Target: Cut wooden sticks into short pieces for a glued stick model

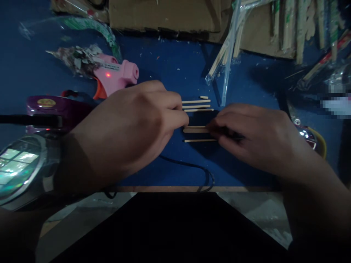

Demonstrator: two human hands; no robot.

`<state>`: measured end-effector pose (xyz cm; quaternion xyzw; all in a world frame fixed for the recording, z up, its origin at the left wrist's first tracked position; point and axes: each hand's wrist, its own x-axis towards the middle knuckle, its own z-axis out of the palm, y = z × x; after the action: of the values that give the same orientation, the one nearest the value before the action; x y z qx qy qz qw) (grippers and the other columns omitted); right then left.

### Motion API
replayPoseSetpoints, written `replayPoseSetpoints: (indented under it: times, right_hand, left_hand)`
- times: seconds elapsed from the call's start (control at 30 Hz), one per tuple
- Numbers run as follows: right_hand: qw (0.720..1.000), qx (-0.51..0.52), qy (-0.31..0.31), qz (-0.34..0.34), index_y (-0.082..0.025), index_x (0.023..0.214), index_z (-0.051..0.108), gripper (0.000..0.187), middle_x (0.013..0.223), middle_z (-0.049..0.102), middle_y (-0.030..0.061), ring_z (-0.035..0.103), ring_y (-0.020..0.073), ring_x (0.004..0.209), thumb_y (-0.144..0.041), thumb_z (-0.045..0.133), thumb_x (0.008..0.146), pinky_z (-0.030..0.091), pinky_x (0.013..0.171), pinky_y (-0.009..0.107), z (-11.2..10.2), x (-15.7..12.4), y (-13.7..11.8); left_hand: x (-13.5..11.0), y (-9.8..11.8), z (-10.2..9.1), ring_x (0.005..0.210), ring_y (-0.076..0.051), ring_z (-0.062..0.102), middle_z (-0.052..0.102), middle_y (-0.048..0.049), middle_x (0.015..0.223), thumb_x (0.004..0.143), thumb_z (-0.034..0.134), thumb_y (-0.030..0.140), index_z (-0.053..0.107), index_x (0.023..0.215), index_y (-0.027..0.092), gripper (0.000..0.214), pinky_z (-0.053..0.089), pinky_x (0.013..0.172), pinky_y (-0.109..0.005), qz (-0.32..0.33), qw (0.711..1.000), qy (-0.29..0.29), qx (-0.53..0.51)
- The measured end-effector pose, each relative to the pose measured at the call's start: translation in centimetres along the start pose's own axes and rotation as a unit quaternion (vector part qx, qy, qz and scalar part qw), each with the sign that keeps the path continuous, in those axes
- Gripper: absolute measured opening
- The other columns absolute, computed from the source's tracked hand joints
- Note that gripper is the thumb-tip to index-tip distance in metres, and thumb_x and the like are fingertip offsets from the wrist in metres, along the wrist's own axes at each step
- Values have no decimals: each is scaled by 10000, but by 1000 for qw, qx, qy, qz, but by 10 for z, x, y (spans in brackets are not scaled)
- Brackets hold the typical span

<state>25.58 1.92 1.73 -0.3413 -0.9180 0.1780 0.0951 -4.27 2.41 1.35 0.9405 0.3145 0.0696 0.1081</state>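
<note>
On the blue tabletop a wooden craft stick (195,130) with a rounded left end lies between my two hands. A thin stick runs along its upper edge. The fingers of my right hand (251,137) close on the craft stick's right end, and their tips are in shadow. My left hand (139,117) has curled fingers, with a fingertip at the craft stick's left end; what those fingers hold is hidden. Below the craft stick lies a single thin stick (199,140), partly under my right hand. Several thin wooden sticks (197,106) and a short offcut (203,97) lie above.
A pink glue gun (116,75) with a lit red light lies at left, beside a purple device (55,109). Cardboard (164,14) and wrapped wooden sticks (287,25) are at the back. A clear glue stick (227,73) and a black cord (189,162) lie nearby.
</note>
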Motion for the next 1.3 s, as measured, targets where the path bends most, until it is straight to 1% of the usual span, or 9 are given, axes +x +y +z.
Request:
replayPoseSetpoints:
  times: [0.13,0.27,0.4,0.53,0.7,0.87,1.03,1.2,1.3]
  right_hand:
    - [1000,6,-8,14,-203,1173,772,181,1180,817,80,804,245,1037,-155,630,1071,607,826,329,-1,0,-1]
    - [1000,9,-6,15,-227,1173,767,175,1185,821,73,807,249,1041,-187,622,1084,624,845,340,-1,0,-1]
    - [1000,8,-10,23,-244,1162,773,202,1191,826,69,810,253,1065,-183,599,1081,621,841,347,-1,0,-1]
    - [1000,16,-9,20,-235,1155,777,198,1174,829,70,808,258,1040,-191,602,1071,615,815,360,-1,0,0]
    - [999,22,-10,25,-235,1167,792,221,1191,830,74,809,261,1068,-176,600,1073,612,844,358,-1,0,0]
    - [999,22,-13,24,-228,1170,788,219,1180,827,74,809,254,1054,-178,598,1074,611,849,352,0,0,1]
    - [999,21,-10,26,-235,1182,786,216,1198,831,73,808,266,1063,-179,615,1064,619,839,367,0,0,1]
    - [999,21,-17,29,-242,1192,783,222,1208,826,72,805,257,1064,-188,602,1075,618,856,362,0,-1,1]
    - [999,20,-15,29,-252,1200,791,235,1218,827,65,805,258,1073,-193,598,1079,616,854,361,0,-1,1]
  left_hand:
    - [0,0,0,1068,-308,718,726,-54,1168,1132,391,191,763,1085,242,379,649,888,-544,0,1000,3,2]
    - [0,1,-1,1075,-264,709,715,-22,1143,1150,324,236,770,1155,249,446,664,926,-516,-20,1000,-10,3]
    - [2,2,-3,1076,-286,718,759,-44,1181,1142,379,239,784,1119,257,406,662,911,-507,-24,1000,-15,4]
    - [3,2,-4,1054,-282,720,774,-48,1151,1147,426,252,791,1076,262,373,650,870,-486,-22,1000,-7,2]
    - [3,3,-5,1062,-320,740,751,-71,1149,1148,422,197,804,1093,212,386,642,884,-547,-11,1000,-7,-14]
    - [3,3,-5,1062,-307,724,781,-72,1210,1158,436,231,809,1116,225,375,633,845,-504,-22,1000,-10,-5]
    - [2,3,-5,1069,-312,729,782,-68,1192,1173,400,256,811,1134,223,414,644,857,-521,-16,1000,-10,-8]
    - [1,2,-5,1094,-319,734,788,-74,1205,1158,450,227,805,1109,223,358,639,902,-560,-16,1000,-14,-17]
    - [1,2,-5,1083,-307,732,790,-58,1190,1163,425,243,805,1107,242,384,633,881,-537,-22,1000,-5,-15]
